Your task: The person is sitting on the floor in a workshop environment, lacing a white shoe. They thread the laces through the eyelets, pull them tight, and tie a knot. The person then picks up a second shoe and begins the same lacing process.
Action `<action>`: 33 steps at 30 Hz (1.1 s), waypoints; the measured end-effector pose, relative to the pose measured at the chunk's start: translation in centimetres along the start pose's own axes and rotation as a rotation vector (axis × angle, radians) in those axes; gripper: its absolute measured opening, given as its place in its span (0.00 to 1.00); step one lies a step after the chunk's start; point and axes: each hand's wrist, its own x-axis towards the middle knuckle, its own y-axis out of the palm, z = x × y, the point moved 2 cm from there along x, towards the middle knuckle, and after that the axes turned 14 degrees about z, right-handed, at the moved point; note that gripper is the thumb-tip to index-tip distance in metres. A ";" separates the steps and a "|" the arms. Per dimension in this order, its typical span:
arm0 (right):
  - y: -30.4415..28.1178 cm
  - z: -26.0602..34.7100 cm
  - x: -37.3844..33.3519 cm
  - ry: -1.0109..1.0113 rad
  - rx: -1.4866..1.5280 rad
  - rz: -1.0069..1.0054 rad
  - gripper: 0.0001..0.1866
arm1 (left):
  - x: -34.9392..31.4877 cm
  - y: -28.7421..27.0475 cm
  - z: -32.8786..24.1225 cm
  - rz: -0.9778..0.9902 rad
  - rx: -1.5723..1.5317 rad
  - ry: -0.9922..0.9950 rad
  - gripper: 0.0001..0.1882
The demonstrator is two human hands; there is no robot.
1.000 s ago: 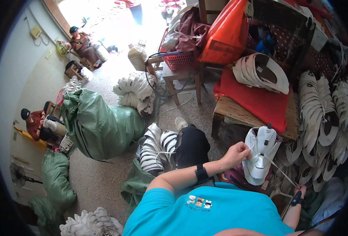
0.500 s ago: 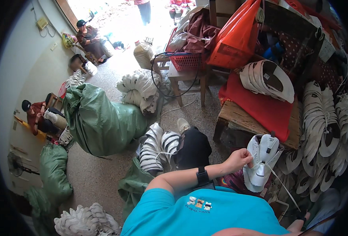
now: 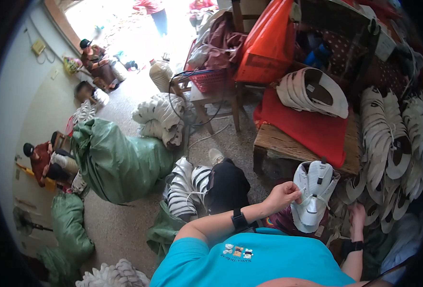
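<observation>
A white shoe upper with a grey-patterned tongue stands tilted over my lap. A white lace crosses its front. At the upper's left edge my left hand is closed, its thumb and fingertips pinching the white lace. My right hand is just right of the upper, apart from it, with fingers bent together beside the hanging uppers. What those fingers hold is too small to make out.
A wooden bench with red cloth and stacked white uppers stands ahead. More strung uppers hang at right. Green sacks and bundled uppers lie left. Two people sit along the left wall.
My right hand has come up from the lower right edge toward the upper. The lace that ran taut to it no longer shows stretched out. My left hand stays pinching at the upper's left edge.
</observation>
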 end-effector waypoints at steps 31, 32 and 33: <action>18.0 21.8 1.8 -0.763 -0.208 0.039 0.03 | 0.8 -0.1 -2.3 -0.179 -0.010 0.142 0.06; 18.0 21.7 2.1 -0.743 -0.166 0.053 0.03 | 1.1 -0.6 -2.1 -0.266 -0.008 0.208 0.06; 17.9 21.6 2.2 -0.744 -0.152 0.054 0.03 | 1.1 -0.9 -2.8 -0.283 -0.079 0.164 0.06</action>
